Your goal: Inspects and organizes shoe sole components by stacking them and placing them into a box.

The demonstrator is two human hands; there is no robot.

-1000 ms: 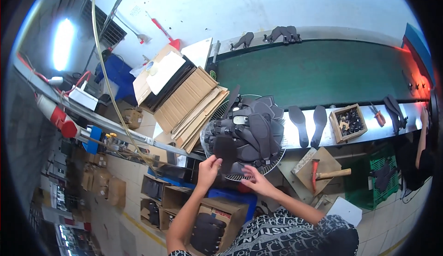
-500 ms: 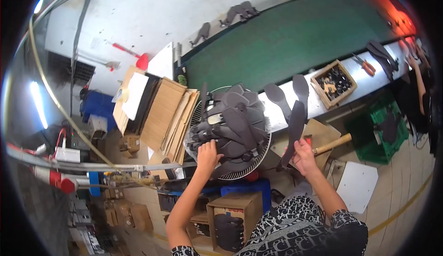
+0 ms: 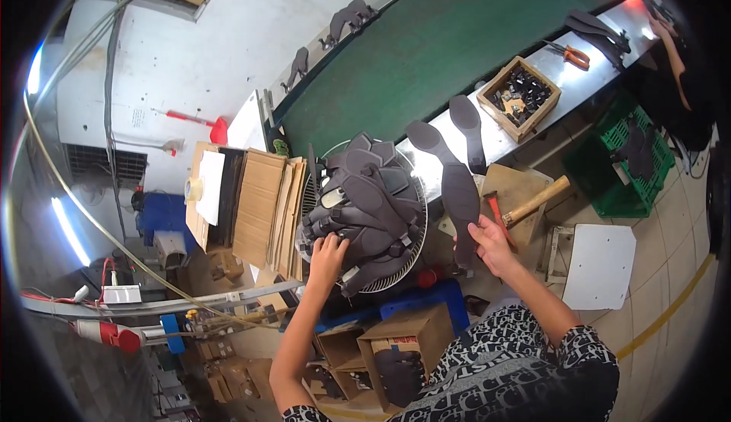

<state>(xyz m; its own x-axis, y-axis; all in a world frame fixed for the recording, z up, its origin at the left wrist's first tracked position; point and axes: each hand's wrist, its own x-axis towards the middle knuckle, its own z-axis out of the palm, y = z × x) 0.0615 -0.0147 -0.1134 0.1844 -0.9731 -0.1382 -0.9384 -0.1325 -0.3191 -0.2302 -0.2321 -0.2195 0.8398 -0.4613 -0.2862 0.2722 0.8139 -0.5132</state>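
My right hand (image 3: 493,248) grips the narrow lower end of a dark grey, sole-shaped piece (image 3: 459,194), thumb on top, holding it nearly upright. At the left side of a heaped pile of similar dark grey pieces (image 3: 373,194), my left hand (image 3: 327,258) rests with bent fingers apart. Its fingertips touch the pile and are partly lost among the dark pieces. The pile lies on a round white wire-grille basket (image 3: 421,243). Beyond the held piece, two sole-shaped pieces, one left (image 3: 426,137) and one right (image 3: 466,121), lie on the metal ledge.
A wooden box of small black parts (image 3: 520,98) and orange-handled pliers (image 3: 575,57) sit on the ledge beside the green belt (image 3: 396,57). A wooden-handled hammer (image 3: 537,200) lies on a board. Cardboard sheets (image 3: 259,197) stand left; a green crate (image 3: 628,163) is right. Another person's arm (image 3: 674,60) shows far right.
The view has turned, shifting the ledge and belt leftward. My right hand still holds the piece, now more upright. My left hand stays at the pile, its thumb closer to its fingers.
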